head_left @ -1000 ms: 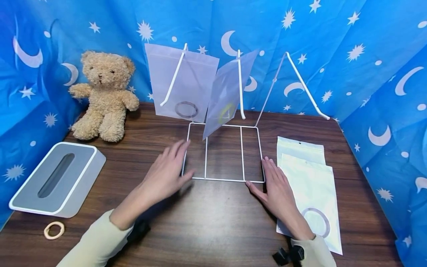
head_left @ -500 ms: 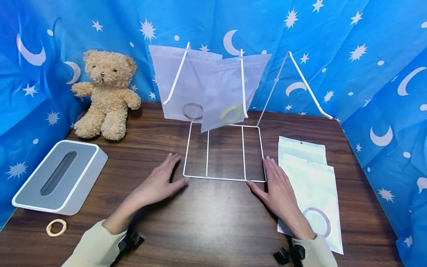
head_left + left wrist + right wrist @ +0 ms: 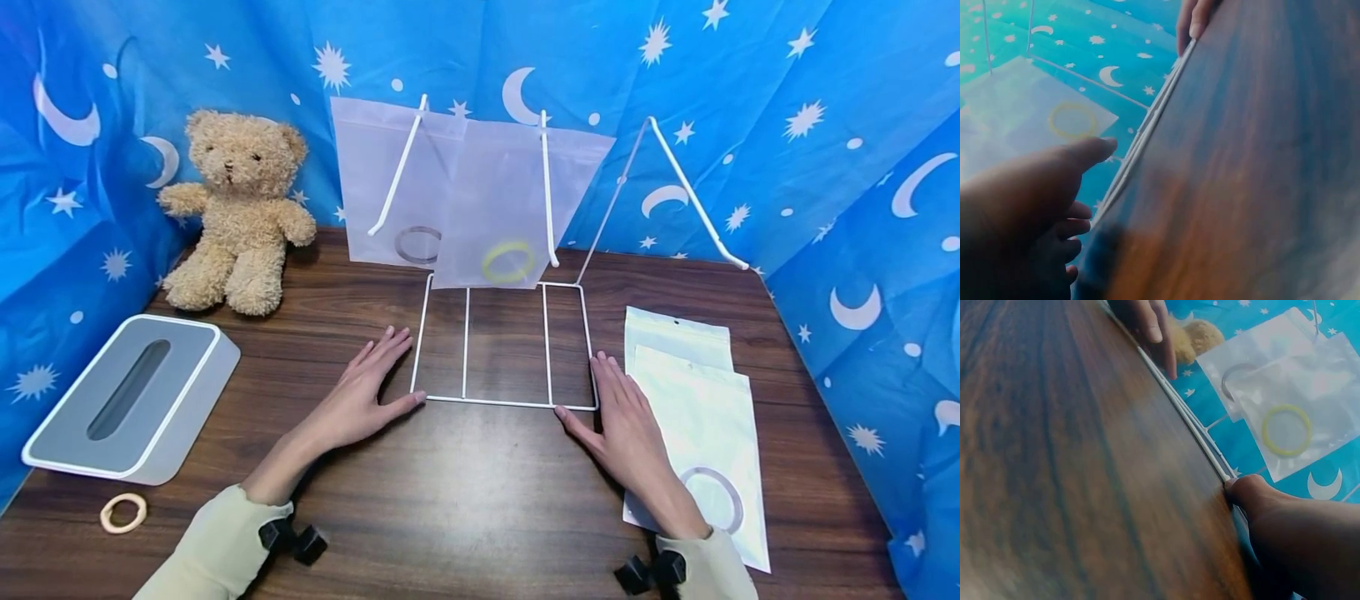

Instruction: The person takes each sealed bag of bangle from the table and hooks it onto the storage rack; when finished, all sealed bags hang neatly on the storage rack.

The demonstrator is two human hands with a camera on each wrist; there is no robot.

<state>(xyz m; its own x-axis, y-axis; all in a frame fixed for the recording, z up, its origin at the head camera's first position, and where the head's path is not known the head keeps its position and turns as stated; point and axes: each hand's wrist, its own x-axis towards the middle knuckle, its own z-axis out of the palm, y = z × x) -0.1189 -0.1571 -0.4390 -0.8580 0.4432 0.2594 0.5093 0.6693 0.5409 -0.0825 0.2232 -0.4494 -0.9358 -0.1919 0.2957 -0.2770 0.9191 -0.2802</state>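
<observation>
A white wire display rack (image 3: 517,404) stands mid-table, with three arms slanting up and forward. From its left arm hangs a frosted zip bag (image 3: 386,179) with a dark ring in it. The middle arm carries another frosted zip bag (image 3: 510,192), which holds a yellow ring (image 3: 508,262) and overlaps the first. Beside the rack's front left corner, my left hand (image 3: 358,398) rests with fingers extended, its thumb close to the front wire. My right hand (image 3: 626,429) lies along the right side, straight fingers by the wire and thumb at the front corner.
White zip bags (image 3: 701,425) lie at the right, partly under my right wrist; one shows a ring. A grey tissue box (image 3: 187,400) and a wooden ring (image 3: 123,513) are at the left. A teddy bear (image 3: 240,217) sits behind; a blue curtain (image 3: 750,167) encloses the table.
My left hand has moved back off the rack's left side to beside its corner. The yellow-ring bag has swung round to face forward. My right hand stays put.
</observation>
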